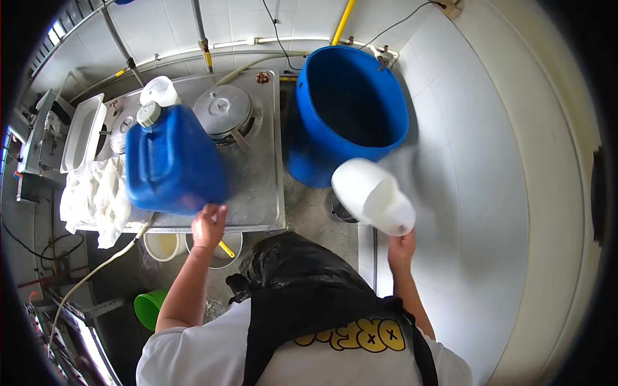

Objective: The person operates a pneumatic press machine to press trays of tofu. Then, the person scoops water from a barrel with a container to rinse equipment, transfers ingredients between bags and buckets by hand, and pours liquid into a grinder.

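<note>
My left hand (pixel 209 226) is closed at the lower right corner of a blue jerrycan (pixel 174 161) with a white cap, which stands over the steel counter (pixel 257 174) and looks slightly blurred. In my right hand (pixel 402 249) is the end of a white plastic scoop-like container (pixel 370 193), tilted beside the front rim of a large blue barrel (pixel 302 141). The barrel is open and dark inside. Behind the jerrycan sits a lidded metal pot (pixel 223 109).
White cloths (pixel 96 196) and a white tray (pixel 85 132) lie at the counter's left. A translucent container (pixel 159 91) stands behind the jerrycan. Below are a white bucket (pixel 162 246), a metal bowl (pixel 235 243) and a green bucket (pixel 148 309). A tiled wall (pixel 444 161) bounds the right.
</note>
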The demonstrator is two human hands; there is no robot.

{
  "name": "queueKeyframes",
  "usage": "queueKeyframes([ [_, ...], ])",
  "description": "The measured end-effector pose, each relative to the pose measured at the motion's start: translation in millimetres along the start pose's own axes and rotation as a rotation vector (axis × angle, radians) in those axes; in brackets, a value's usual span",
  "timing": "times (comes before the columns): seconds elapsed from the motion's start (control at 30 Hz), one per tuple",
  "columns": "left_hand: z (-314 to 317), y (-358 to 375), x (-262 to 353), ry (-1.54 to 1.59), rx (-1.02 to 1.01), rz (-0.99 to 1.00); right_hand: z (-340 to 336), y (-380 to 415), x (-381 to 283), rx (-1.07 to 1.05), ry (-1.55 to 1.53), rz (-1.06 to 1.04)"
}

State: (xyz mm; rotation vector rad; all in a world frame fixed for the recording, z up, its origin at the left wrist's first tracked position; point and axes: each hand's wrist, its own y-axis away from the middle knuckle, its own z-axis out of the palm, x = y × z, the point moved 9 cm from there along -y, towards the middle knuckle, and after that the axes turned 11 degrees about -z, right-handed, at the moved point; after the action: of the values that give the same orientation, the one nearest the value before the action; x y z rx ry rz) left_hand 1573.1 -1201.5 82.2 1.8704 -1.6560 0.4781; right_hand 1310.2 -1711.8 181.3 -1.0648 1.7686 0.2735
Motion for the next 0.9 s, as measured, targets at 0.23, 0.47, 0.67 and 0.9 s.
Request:
queueKeyframes([
  [0.23,48,-11,-26,-0.05,0.06,-0.116,48,-214,3,-0.011,-0.06,-0.286],
  [0.47,161,-23,73,-0.312,-0.199,-0.383,215,-396,155,-0.656,0.905,-0.319],
  [0.67,190,-34,78,-0.417,-0.329,-0.527,342,-387,409,-1.464,1.121,0.007],
  [0.9,190,-40,74,-0.463,-0.354,-0.626,436,-323,449,-1.419,1.006,0.14],
])
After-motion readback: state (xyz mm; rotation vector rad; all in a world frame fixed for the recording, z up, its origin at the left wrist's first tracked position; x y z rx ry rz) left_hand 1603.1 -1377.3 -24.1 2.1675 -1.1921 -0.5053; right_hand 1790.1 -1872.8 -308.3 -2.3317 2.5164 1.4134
